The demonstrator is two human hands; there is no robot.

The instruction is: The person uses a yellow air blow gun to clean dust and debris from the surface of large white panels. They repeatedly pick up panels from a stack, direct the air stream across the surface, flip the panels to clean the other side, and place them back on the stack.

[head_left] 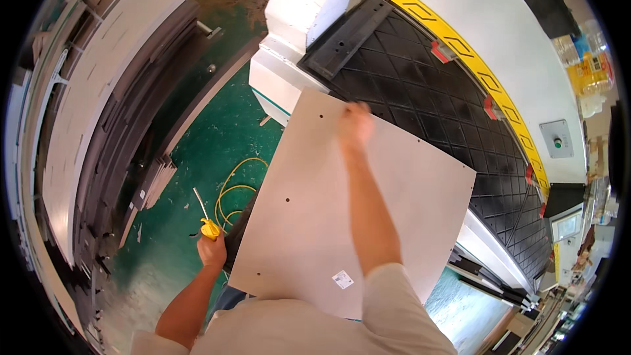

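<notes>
In my left hand (211, 250) is a yellow air blow gun (210, 229), its thin metal nozzle pointing away from me. A yellow coiled hose (227, 190) trails over the floor close to the gun. A large pale flat panel (309, 223) with small dark holes and a white label (342, 280) lies in front of my body. My right arm reaches across it. At the panel's far edge is my right hand (355, 123), its fingers smeared by motion, so I cannot tell whether they grip the edge.
Beyond the panel stands a white machine with a black gridded bed (420, 85) and a yellow strip (453, 39) along its beam. Stacked long boards (112, 92) fill the left side. The floor (204, 131) is green. A control button plate (557, 139) sits at right.
</notes>
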